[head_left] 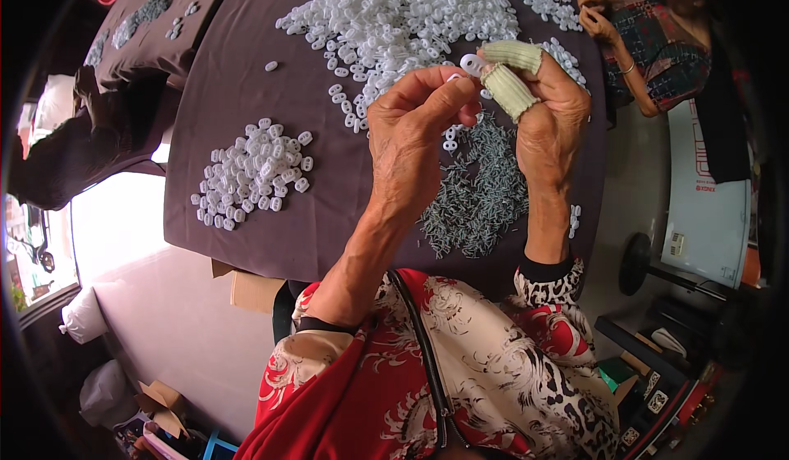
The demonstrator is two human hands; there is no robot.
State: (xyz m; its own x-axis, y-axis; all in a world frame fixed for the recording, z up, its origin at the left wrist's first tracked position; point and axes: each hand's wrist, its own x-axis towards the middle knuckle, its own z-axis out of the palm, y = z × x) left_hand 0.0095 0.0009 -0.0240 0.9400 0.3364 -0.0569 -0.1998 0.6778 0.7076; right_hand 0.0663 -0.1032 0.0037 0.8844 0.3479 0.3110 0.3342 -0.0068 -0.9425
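My right hand (pixel 557 103) wears pale green ribbed finger covers on the thumb and forefinger. Between those fingertips is a small white oval plastic piece (pixel 471 63) with a hole showing. Close beside it, my left hand (pixel 419 115) is bare, its thumb and forefinger pinched together; whatever they hold is too small to make out. Beneath the hands lies a heap of small grey screws (pixel 481 197). Beyond them spreads a large heap of white two-holed plastic pieces (pixel 403 16). A smaller pile of white pieces (pixel 256 172) sits to the left.
Dark brown cloth covers the table (pixel 238 82). At the right edge sits another person (pixel 649 45), hands raised near the table. A dark-clad person (pixel 74 135) is at the left. A second covered table (pixel 177 8) holds more small parts. Cardboard (pixel 259 290) shows below the front edge.
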